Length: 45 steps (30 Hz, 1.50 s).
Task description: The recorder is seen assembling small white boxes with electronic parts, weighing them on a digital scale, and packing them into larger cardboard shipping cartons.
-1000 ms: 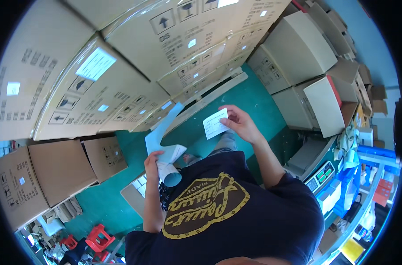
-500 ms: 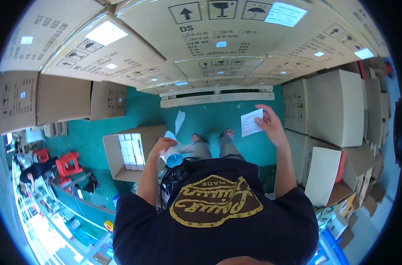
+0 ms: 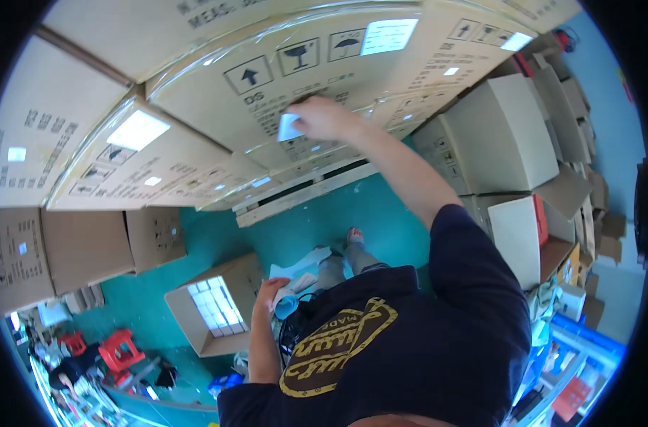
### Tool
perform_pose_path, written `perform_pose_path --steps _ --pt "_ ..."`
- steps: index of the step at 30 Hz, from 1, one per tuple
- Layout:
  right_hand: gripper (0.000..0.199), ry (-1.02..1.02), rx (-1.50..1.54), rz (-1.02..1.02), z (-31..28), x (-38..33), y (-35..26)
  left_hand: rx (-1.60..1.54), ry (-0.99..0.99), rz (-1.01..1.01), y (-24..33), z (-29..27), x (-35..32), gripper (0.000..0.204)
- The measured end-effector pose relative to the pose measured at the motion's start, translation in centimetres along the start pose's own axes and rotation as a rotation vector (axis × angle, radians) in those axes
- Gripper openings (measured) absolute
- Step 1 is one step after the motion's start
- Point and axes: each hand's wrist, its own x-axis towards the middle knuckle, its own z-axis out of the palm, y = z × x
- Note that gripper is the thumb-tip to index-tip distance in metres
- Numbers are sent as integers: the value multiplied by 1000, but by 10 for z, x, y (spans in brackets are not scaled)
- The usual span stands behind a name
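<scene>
My right hand [image 3: 325, 118] is raised to the front of a large brown carton [image 3: 217, 99] in the stack ahead. A white label [image 3: 289, 128] shows at its closed fingers, close against the cardboard; whether it sticks there I cannot tell. Low on the left, at waist height, my left hand [image 3: 270, 290] grips a roll of labels [image 3: 288, 306]. This roll has a light blue core, and a pale strip of backing paper [image 3: 299, 266] trails from it. Another white label [image 3: 389, 37] is on the carton face, up and right of my right hand.
The stacked cartons stand on a wooden pallet [image 3: 302, 193]. An open carton [image 3: 224, 313] with white contents lies on the green floor at my left. More cartons [image 3: 505, 135] line the right side. Red stools [image 3: 121, 349] and a person [image 3: 71, 366] are far left.
My right hand has moved up and forward with the label, from above the floor to the carton face. My body has turned and come closer to the stack. My left hand still holds the roll.
</scene>
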Motion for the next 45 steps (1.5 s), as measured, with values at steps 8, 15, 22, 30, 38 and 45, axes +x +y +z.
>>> perform_pose_path --steps 8,15,22,30,38,45 --pt "23 242 821 18 42 -125 -46 87 -170 194 -16 -26 43 30" --pt "32 338 870 478 115 -281 49 -254 195 -92 -24 -10 70 30" --pt "22 506 588 227 21 -331 171 510 238 380 -2 81 57 30" --pt "21 350 920 335 -11 -337 238 -180 395 48 64 180 77 31" --pt "29 422 1106 267 3 -312 217 -249 430 258 53 214 61 33" --pt "35 501 524 -8 16 -275 198 1257 586 693 1 131 92 35"
